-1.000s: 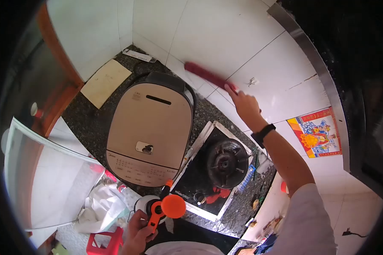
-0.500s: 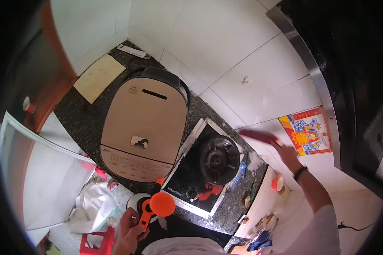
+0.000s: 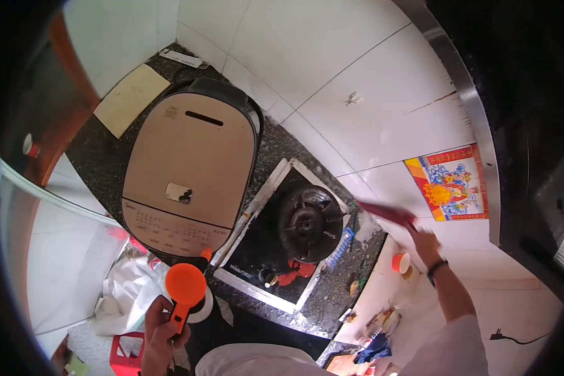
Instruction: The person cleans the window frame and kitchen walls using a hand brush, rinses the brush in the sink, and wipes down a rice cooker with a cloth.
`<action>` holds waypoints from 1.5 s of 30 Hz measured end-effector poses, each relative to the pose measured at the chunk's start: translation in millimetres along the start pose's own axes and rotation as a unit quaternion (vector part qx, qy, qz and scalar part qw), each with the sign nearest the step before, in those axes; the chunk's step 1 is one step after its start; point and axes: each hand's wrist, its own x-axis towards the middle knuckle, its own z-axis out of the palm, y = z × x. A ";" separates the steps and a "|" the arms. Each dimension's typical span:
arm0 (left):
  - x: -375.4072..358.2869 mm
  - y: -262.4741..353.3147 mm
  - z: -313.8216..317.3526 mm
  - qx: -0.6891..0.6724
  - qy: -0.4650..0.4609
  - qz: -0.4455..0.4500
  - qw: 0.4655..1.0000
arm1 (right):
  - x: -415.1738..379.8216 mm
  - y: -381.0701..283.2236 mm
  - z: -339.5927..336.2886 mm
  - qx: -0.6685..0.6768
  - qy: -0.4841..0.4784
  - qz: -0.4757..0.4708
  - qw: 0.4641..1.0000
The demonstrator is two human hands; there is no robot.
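Observation:
My left hand (image 3: 158,337) is low at the front left, closed around the handle of an orange scoop (image 3: 184,288) with a round head. The scoop's head hovers over the counter's front edge, just below the beige rice cooker (image 3: 186,166). My right hand (image 3: 425,241) is at the right, near the wall, gripping a red stick-like tool (image 3: 385,213) that points up and left towards the gas burner (image 3: 309,222). A dark watch sits on that wrist. The red tool is blurred.
The single-burner stove (image 3: 263,250) sits on a dark granite counter (image 3: 106,163). A tan board (image 3: 130,99) lies in the far corner. An orange cup (image 3: 400,262) stands on the white ledge at right. A colourful poster (image 3: 450,183) hangs on the white tiles. A red stool (image 3: 124,357) is below.
My right hand swept the red tool from high on the wall tiles down to the right, beside the stove. My left hand with the orange scoop shifted slightly left.

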 end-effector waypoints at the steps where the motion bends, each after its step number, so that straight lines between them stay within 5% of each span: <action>1: 2.5 -0.3 1.0 -0.005 0.002 -0.002 1.000 | -33.4 25.3 87.9 0.065 -0.032 -0.016 0.997; 3: 2.0 -7.4 4.6 -0.007 0.002 0.006 1.000 | -81.8 66.2 127.4 0.034 -0.152 0.022 0.988; 5: 3.0 -14.6 6.8 -0.023 0.027 0.038 0.999 | -83.8 82.9 132.2 0.036 -0.017 0.005 0.999; 7: 1.9 -18.3 13.1 -0.008 0.013 0.060 0.998 | -35.7 70.3 58.7 0.032 0.075 -0.028 0.996; 9: 0.0 -30.4 9.6 -0.009 0.041 0.092 0.995 | 39.8 37.5 -17.4 0.126 0.049 -0.019 0.991; 13: -9.8 -34.8 22.4 0.015 0.048 0.089 0.995 | 142.4 -9.0 -138.3 0.227 0.224 -0.005 0.948; 16: -20.1 -43.9 39.1 0.028 0.065 0.097 0.993 | 126.5 -5.1 -121.2 0.219 0.133 0.001 0.967; 22: -22.3 -77.2 28.5 -0.066 0.038 0.090 0.993 | -60.9 69.4 153.7 0.043 0.008 -0.028 0.999; 24: -22.1 -82.3 35.9 -0.079 0.046 0.085 0.992 | -97.0 116.2 168.4 0.018 -0.011 -0.027 0.999; 27: -23.5 -87.0 43.0 -0.060 0.028 0.085 0.994 | -68.0 134.9 101.8 0.022 0.065 -0.026 0.997; 33: -20.2 -70.5 52.0 -0.023 0.024 0.075 0.997 | 90.3 2.4 -92.7 0.257 0.107 0.030 0.960; 35: -17.5 -63.3 55.7 0.033 0.029 0.074 0.996 | 130.4 -20.7 -121.6 0.289 0.214 0.003 0.933; 38: -14.6 -55.7 69.0 0.044 0.024 0.078 0.996 | 127.4 -35.2 -87.2 0.306 0.178 0.033 0.935; 43: 0.6 -58.4 66.6 0.043 0.035 0.104 0.993 | -46.5 -14.5 164.8 0.238 0.041 0.062 0.968; 45: 3.9 -59.0 74.9 0.050 0.029 0.107 0.993 | -124.6 14.9 190.7 0.205 -0.067 0.109 0.970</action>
